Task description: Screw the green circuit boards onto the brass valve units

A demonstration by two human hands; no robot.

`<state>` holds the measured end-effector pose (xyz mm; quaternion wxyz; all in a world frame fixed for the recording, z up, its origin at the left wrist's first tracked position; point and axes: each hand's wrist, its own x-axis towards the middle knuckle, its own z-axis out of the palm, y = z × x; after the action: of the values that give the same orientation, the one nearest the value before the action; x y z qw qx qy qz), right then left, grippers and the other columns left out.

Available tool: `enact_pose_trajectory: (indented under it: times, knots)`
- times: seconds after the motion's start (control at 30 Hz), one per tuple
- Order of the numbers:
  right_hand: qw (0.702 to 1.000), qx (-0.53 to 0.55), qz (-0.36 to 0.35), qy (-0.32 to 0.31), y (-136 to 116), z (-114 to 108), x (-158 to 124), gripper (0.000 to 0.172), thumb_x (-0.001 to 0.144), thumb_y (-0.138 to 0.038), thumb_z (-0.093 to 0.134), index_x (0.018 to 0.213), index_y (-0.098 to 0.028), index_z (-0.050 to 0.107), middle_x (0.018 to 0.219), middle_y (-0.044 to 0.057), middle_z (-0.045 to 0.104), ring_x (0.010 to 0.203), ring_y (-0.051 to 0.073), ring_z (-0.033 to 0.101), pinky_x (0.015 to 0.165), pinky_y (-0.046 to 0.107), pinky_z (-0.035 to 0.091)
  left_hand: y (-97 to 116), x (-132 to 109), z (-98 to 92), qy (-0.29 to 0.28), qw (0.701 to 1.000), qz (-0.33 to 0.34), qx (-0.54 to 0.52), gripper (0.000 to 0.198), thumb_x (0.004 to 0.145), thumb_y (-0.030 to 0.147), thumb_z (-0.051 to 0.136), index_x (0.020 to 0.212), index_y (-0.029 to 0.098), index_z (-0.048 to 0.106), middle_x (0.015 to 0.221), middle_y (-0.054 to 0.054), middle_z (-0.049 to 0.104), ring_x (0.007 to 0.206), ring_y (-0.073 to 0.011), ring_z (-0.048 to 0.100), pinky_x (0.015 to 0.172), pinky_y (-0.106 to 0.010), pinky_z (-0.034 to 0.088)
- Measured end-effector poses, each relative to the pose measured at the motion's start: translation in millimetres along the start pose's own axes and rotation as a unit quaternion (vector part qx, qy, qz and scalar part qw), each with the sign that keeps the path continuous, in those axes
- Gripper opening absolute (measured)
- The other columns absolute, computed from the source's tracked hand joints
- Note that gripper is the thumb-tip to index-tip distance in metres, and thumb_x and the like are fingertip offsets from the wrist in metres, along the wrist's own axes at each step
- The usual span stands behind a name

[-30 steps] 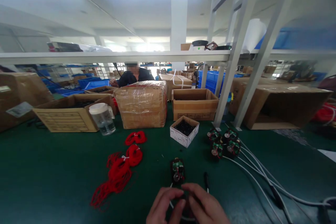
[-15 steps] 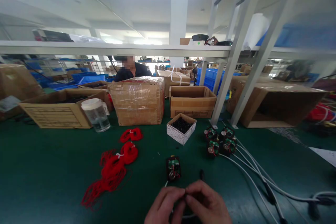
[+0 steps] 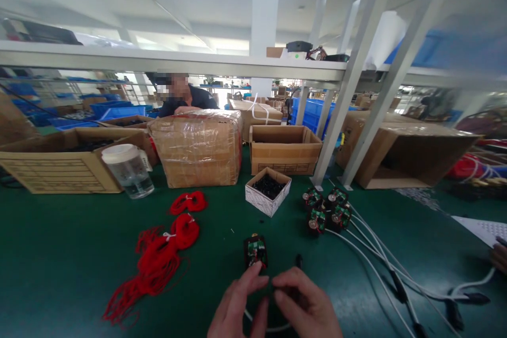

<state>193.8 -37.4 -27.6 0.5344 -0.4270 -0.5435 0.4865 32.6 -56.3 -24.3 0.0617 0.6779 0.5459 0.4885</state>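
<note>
Near the table's front edge, my left hand (image 3: 240,301) has its fingers apart. Its index fingertip overlaps the lower edge of a small black module with a green circuit board (image 3: 255,247); I cannot tell whether it touches. Close by on the right, my right hand (image 3: 304,301) is closed in a pinch, and whatever lies between its fingertips is hidden or too small to name. A white cable (image 3: 273,329) curves below both hands. Just beyond the right hand lies a black cable end (image 3: 299,260).
Several similar modules (image 3: 340,215) with white cables sit at right. A white box of small black parts (image 3: 264,198) stands ahead. Red wire bundles (image 3: 158,259) lie left, near a plastic jug (image 3: 129,171). Cardboard boxes (image 3: 198,150) and shelf posts (image 3: 336,116) line the back. Another person's hand (image 3: 499,256) is far right.
My hands have drawn slightly apart. The left index finger now stretches toward the module, where before both hands' fingertips met. The view has turned a little to the right; another person's hand appears at far right.
</note>
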Motion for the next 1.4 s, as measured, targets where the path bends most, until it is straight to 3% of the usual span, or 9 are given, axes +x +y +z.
enact_pose_trajectory:
  times: [0.1,0.2,0.33,0.57,0.67,0.8,0.9,1.17,1.4]
  knots:
    - [0.975,0.180,0.126,0.030,12,5,5,0.033,0.066,-0.048,0.088,0.083,-0.023,0.075,0.069,0.000,0.063,0.061,0.014,0.053,0.058,0.024,0.042,-17,19,-10.8,-0.049,0.998,-0.001,0.048,0.057,0.081,0.016,0.062,0.135,0.030,0.054,0.123,-0.004,0.070,0.114,-0.0222,0.067,0.097,-0.037,0.058]
    - [0.942,0.288,0.168,0.040,20,8,8,0.035,0.064,-0.042,0.091,0.089,-0.023,0.074,0.071,0.000,0.062,0.058,0.011,0.050,0.056,0.023,0.039,-31,35,-12.8,-0.098,0.991,-0.052,0.076,0.072,0.073,0.010,0.062,0.140,0.033,0.050,0.137,-0.004,0.062,0.127,-0.0263,0.058,0.106,-0.049,0.051]
    - [0.925,0.330,0.184,0.029,21,8,12,0.041,0.064,-0.040,0.092,0.097,-0.022,0.075,0.070,0.000,0.059,0.060,0.011,0.049,0.058,0.024,0.040,-34,45,-6.6,-0.162,0.982,-0.070,0.065,0.075,0.068,0.004,0.059,0.137,0.033,0.054,0.140,-0.003,0.060,0.131,-0.0271,0.054,0.110,-0.053,0.045]
    - [0.925,0.326,0.194,0.026,9,12,15,0.037,0.067,-0.038,0.091,0.091,-0.020,0.069,0.071,-0.001,0.063,0.059,0.010,0.053,0.059,0.022,0.041,-29,53,-6.2,-0.177,0.978,-0.081,0.070,0.064,0.072,0.003,0.059,0.129,0.032,0.062,0.134,-0.003,0.066,0.125,-0.0261,0.058,0.106,-0.050,0.046]
    - [0.939,0.286,0.187,0.021,9,12,18,0.038,0.069,-0.041,0.089,0.090,-0.019,0.066,0.073,0.002,0.067,0.058,0.010,0.056,0.058,0.022,0.041,-30,53,-5.8,-0.165,0.981,-0.065,0.084,0.064,0.071,0.002,0.058,0.128,0.032,0.062,0.131,-0.003,0.068,0.123,-0.0263,0.060,0.104,-0.050,0.047]
    - [0.980,0.142,0.137,-0.005,7,11,27,0.042,0.075,-0.053,0.081,0.092,-0.019,0.064,0.076,0.004,0.071,0.055,0.013,0.058,0.055,0.024,0.041,-36,50,-3.6,-0.154,0.982,-0.042,0.098,0.061,0.074,0.004,0.059,0.128,0.033,0.062,0.130,-0.003,0.069,0.120,-0.0266,0.062,0.101,-0.047,0.050]
    - [0.993,0.043,0.105,-0.005,1,14,33,0.040,0.079,-0.054,0.075,0.095,-0.018,0.065,0.079,0.005,0.071,0.059,0.016,0.061,0.059,0.028,0.047,-44,48,-1.1,-0.167,0.981,-0.031,0.098,0.058,0.077,0.009,0.059,0.130,0.033,0.060,0.132,-0.003,0.068,0.122,-0.0275,0.061,0.102,-0.049,0.048]
    - [0.995,-0.076,0.050,0.050,-1,26,44,0.024,0.082,-0.042,0.068,0.086,-0.019,0.071,0.080,0.004,0.069,0.076,0.021,0.064,0.071,0.031,0.050,-46,47,2.3,-0.161,0.982,-0.025,0.091,0.055,0.079,0.010,0.059,0.129,0.031,0.060,0.130,-0.005,0.069,0.120,-0.0276,0.062,0.102,-0.049,0.047]
    - [0.985,-0.163,0.028,0.055,3,27,42,0.025,0.084,-0.044,0.066,0.087,-0.020,0.072,0.085,0.006,0.071,0.080,0.024,0.065,0.075,0.032,0.050,-37,48,-0.2,-0.144,0.985,-0.046,0.077,0.059,0.075,0.002,0.057,0.127,0.032,0.061,0.129,-0.003,0.068,0.118,-0.0254,0.062,0.102,-0.047,0.048]
